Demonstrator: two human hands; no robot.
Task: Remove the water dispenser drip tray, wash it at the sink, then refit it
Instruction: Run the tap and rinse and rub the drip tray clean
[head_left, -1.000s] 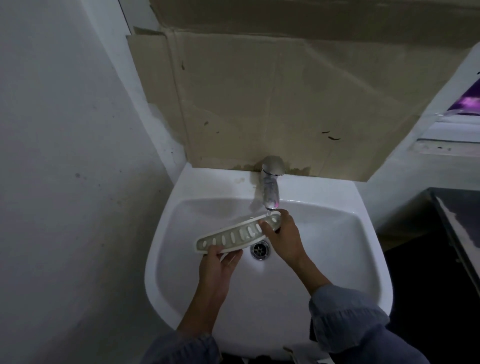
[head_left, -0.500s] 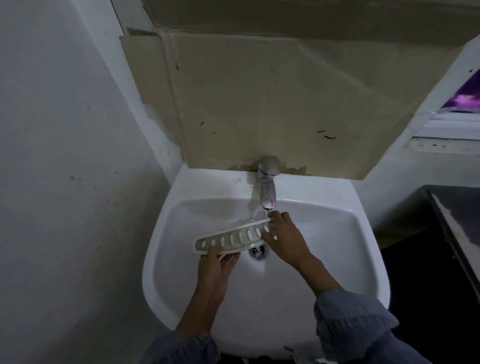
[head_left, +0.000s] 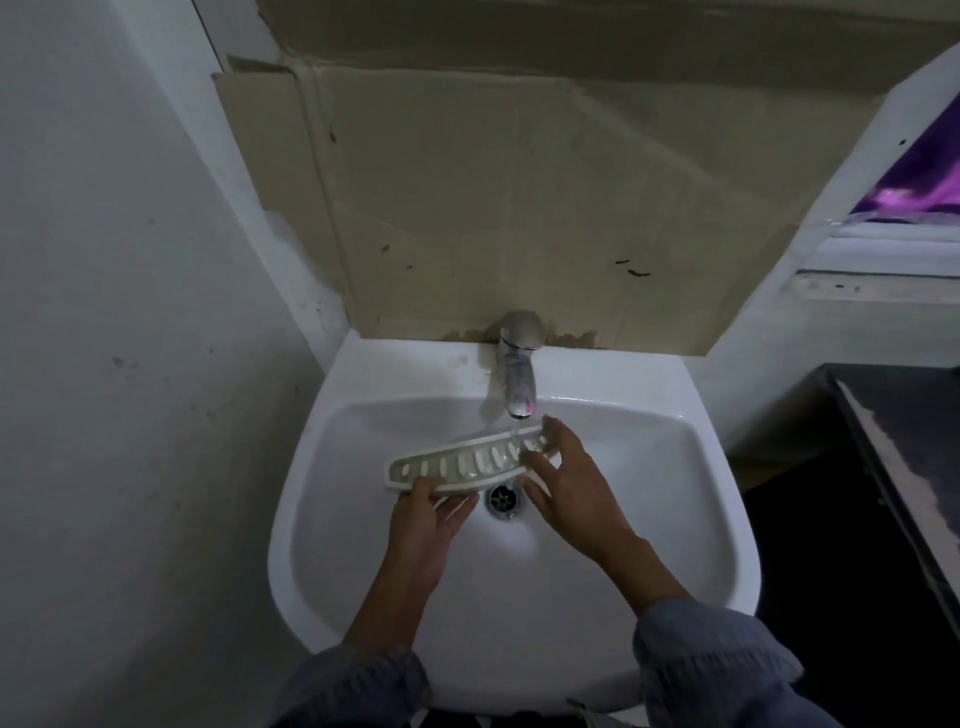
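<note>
- Head view, looking down into the white sink (head_left: 691, 530); both my forearms reach in from the bottom edge, grey sleeves pushed back at the wrists.
- Drip tray (head_left: 467, 462): long, curved, pale plastic piece with a row of oval slots. It is held above the basin, tilted, its right end higher and under the tap's spout.
- Left hand (head_left: 426, 525): fingers curled under the tray's left end, thumb on its near edge, pinching it.
- Right hand (head_left: 576, 488): fingers spread loosely, fingertips on the tray's right end. Whether it truly grips or only touches, I cannot tell.
- Tap (head_left: 519, 364): chrome, mounted at the back rim, centre. A thin stream of water runs from the spout onto the tray's right end.
- Drain (head_left: 503, 500): metal ring, directly below the tray's middle, between my 2 hands.
- Cardboard sheet (head_left: 519, 208): brown, creased, covering the wall behind the sink, with damp stains along its bottom edge by the tap.
- Left wall (head_left: 104, 364): plain grey-white, scuffed.
- Dark counter (head_left: 904, 441): right of the sink, with a worn pale patch along its surface.
</note>
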